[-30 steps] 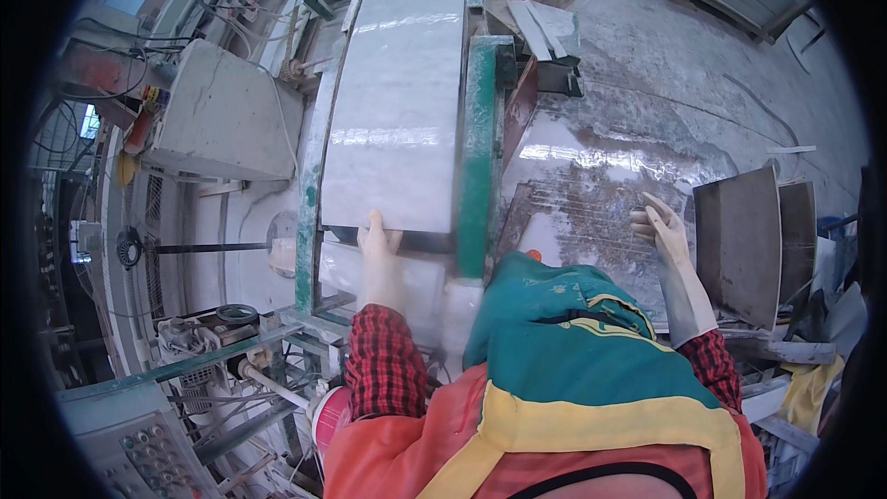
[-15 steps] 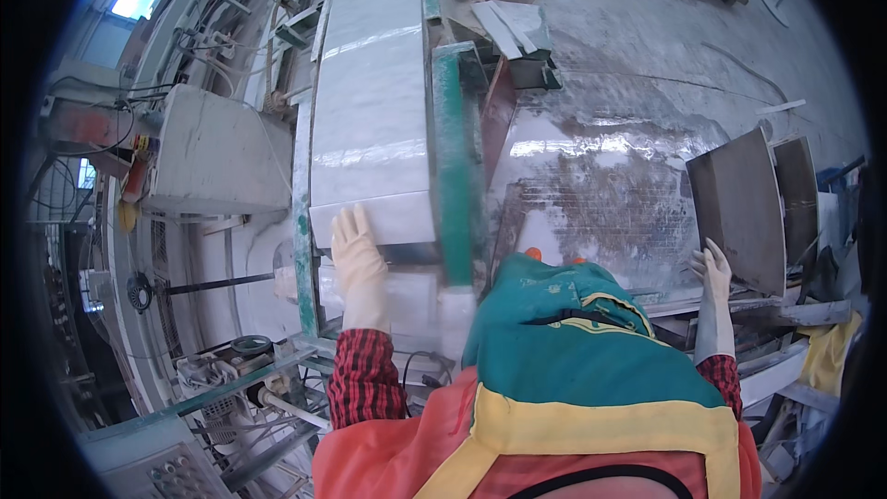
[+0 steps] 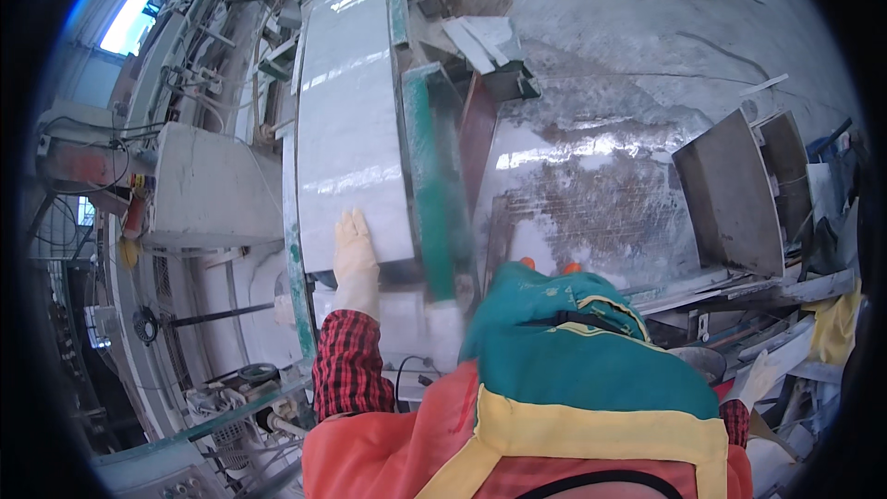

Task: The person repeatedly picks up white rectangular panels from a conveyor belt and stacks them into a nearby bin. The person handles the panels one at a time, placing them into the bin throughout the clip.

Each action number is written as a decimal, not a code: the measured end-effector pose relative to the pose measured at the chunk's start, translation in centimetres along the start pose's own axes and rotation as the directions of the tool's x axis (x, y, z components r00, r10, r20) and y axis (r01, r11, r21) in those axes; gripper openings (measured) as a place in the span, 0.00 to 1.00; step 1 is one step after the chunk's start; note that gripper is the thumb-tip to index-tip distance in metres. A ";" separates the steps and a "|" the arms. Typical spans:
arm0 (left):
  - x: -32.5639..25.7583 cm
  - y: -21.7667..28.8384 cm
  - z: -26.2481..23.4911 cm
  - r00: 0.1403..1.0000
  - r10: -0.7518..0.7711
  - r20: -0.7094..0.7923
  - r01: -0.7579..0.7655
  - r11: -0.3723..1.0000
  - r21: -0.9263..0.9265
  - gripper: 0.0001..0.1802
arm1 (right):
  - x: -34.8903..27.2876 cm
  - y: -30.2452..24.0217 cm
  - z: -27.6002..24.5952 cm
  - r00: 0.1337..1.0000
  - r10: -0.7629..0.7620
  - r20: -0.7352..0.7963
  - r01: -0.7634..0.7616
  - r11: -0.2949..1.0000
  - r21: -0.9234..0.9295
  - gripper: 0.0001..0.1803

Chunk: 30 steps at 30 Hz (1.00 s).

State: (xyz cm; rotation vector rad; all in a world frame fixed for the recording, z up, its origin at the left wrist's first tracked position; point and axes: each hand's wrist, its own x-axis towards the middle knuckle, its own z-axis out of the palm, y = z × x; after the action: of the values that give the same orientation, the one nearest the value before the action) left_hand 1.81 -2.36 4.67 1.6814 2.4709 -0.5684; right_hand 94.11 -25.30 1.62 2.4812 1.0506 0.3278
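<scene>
Since the earlier frame, the right hand [image 3: 759, 377] had dropped from the upright tiles [image 3: 730, 192] to the person's side, fingers loose. Left hand [image 3: 354, 249] lay flat, open, on the slab [image 3: 351, 120] on the green-framed conveyor [image 3: 427, 176].

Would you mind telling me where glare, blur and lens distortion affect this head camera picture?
Head view: glare streaks lie on the polished stone slab under the gloved left hand and on the wet floor; the window is blown out; the green conveyor rail bends with fisheye curvature; the gloved right hand looks slightly smeared near the dark vignette.
</scene>
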 end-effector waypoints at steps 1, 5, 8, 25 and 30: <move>0.7 -0.2 0.7 0.999 0.026 -0.046 -0.027 1.000 -0.004 0.43 | -1.0 1.2 0.5 0.972 0.074 0.221 -0.018 0.970 -0.244 0.38; 0.4 -0.6 1.0 1.000 -0.016 0.002 0.016 0.997 -0.078 0.40 | 0.3 3.0 8.8 0.955 0.180 0.237 -0.170 0.983 -0.061 0.32; 0.9 -1.4 2.4 0.996 -0.055 -0.073 0.047 0.994 -0.101 0.48 | -1.4 -0.1 9.1 0.956 0.270 0.112 -0.269 0.963 -0.024 0.29; 2.1 0.4 -0.4 0.985 -0.157 0.079 0.175 0.916 -0.362 0.37 | -6.9 -7.4 -1.7 0.801 0.598 0.015 -0.594 0.791 0.148 0.33; 2.8 -0.6 1.7 0.986 -0.150 0.077 0.166 0.942 -0.290 0.40 | -7.3 -9.2 -5.0 0.764 0.639 0.086 -0.643 0.747 0.171 0.32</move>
State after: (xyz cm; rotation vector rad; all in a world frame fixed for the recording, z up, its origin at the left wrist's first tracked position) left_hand -0.07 -0.71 2.49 1.3484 2.5162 -0.2354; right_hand 81.49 -23.42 1.41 2.9551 0.1678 0.4112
